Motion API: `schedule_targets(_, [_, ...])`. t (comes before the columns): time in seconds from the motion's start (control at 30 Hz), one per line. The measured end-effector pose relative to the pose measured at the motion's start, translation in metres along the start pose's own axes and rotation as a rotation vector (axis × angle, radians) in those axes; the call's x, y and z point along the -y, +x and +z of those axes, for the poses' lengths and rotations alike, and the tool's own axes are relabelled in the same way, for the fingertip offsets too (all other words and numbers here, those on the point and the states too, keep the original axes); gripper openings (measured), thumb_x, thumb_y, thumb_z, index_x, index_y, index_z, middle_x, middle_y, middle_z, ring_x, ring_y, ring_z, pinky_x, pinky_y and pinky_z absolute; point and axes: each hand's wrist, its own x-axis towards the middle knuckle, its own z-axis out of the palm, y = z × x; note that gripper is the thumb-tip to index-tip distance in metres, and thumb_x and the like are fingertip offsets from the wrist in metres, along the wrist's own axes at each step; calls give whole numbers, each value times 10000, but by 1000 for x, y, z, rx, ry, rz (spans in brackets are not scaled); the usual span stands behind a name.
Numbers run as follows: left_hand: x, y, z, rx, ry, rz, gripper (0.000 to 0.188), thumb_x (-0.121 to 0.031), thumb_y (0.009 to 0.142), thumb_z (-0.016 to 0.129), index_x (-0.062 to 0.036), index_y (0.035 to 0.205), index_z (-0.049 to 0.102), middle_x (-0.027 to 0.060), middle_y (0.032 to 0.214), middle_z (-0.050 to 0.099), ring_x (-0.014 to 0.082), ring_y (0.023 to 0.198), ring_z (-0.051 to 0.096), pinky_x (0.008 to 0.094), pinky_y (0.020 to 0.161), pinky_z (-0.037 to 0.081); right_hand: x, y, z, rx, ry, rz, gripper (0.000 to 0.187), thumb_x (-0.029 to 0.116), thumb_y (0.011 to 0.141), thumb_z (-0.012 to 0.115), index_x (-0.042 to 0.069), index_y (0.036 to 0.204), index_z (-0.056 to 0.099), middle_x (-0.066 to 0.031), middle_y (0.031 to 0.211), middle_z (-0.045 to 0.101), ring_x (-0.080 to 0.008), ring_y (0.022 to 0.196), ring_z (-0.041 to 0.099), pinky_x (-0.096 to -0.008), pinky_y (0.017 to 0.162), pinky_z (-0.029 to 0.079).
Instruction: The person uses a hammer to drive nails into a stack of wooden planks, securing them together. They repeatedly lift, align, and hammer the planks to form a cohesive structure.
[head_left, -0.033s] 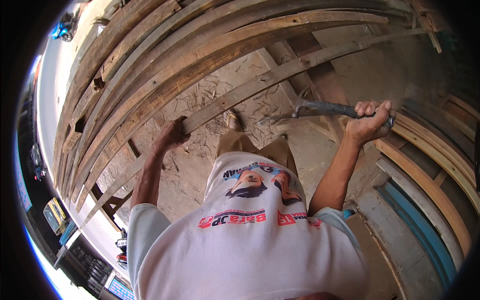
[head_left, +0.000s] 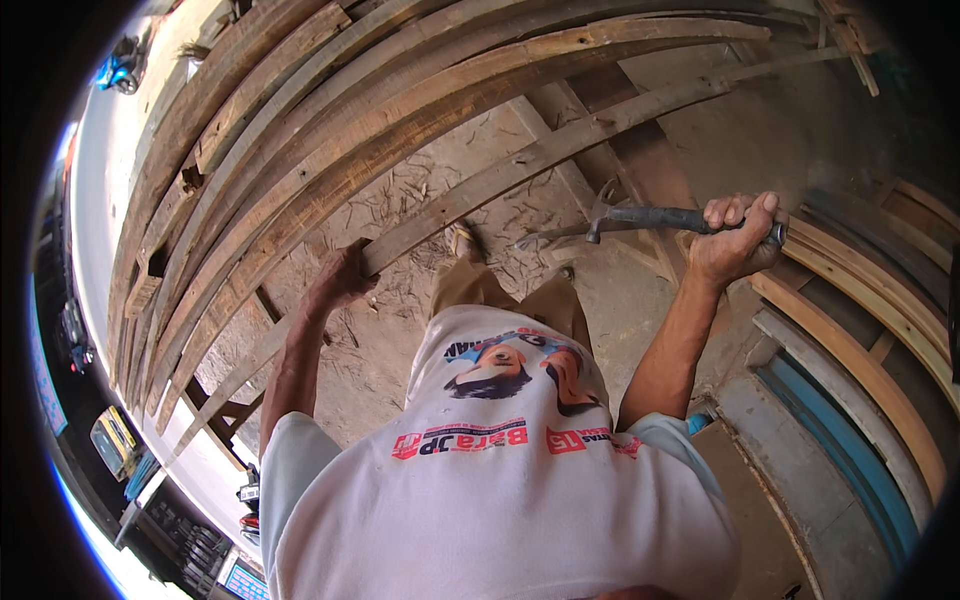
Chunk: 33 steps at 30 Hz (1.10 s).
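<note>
My left hand [head_left: 343,274] is wrapped around a long, narrow wooden plank [head_left: 480,192], which runs from the lower left up to the far right. In my right hand [head_left: 737,238] is a claw hammer [head_left: 655,217], gripped near the end of its dark handle. The hammer's head points left, toward the plank, and is held apart from it over the floor. Small dark spots or nails show on the plank's face, too small to tell which. The fingertips of my left hand are partly hidden by the hand itself.
A stack of long wooden beams [head_left: 400,110] stretches across the far side. More boards [head_left: 860,350] lie on the right, beside a blue-edged structure [head_left: 840,455]. Wood scraps litter the floor [head_left: 395,385] around my feet. A road [head_left: 110,240] with parked vehicles runs along the left.
Both hands keep their grips. The hammer and the plank stay almost in place, with only a slight shift of the whole view.
</note>
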Motion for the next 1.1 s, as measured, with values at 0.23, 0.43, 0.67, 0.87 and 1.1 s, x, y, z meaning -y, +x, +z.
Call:
schedule_targets(0.23, [-14, -9, 2, -99, -94, 16, 517, -156, 832, 733, -95, 1325, 589, 214, 1097, 718, 412, 1032, 695, 476, 859, 558, 31, 25, 85, 430, -139, -70, 341, 232, 1033, 651, 76, 759, 520, -9, 598, 472, -92, 479, 455, -270, 444, 403])
schedule_targets(0.43, [-13, -11, 5, -176, -51, 43, 520, -133, 828, 713, -112, 1333, 591, 189, 1112, 705, 406, 1021, 689, 486, 858, 559, -9, 48, 182, 673, -340, 75, 407, 346, 1020, 680, 168, 719, 472, 63, 552, 435, -42, 420, 411, -239, 391, 314])
schedule_targets(0.67, [-4, -15, 24, -291, -14, 140, 598, -89, 795, 727, -116, 1369, 563, 183, 1084, 672, 400, 1022, 660, 503, 868, 534, -57, 50, 237, 940, -563, 120, 415, 338, 1022, 671, 129, 705, 503, 70, 586, 473, -52, 449, 439, -273, 409, 328])
schedule_targets(0.87, [-7, -21, 29, -326, 45, 130, 671, -113, 788, 745, -129, 1423, 528, 184, 1181, 653, 388, 1094, 645, 498, 908, 524, -78, 24, 269, 883, -872, -491, 344, 248, 996, 678, 8, 783, 553, -127, 600, 500, -257, 562, 466, -410, 569, 430])
schedule_targets(1.1, [-1, -11, 1, -38, -118, 102, 698, -115, 792, 733, -86, 1461, 540, 256, 1172, 680, 425, 1073, 679, 475, 893, 565, -28, 11, 221, 661, -693, -559, 307, 206, 999, 688, 6, 804, 558, -91, 655, 533, -264, 605, 442, -379, 608, 438])
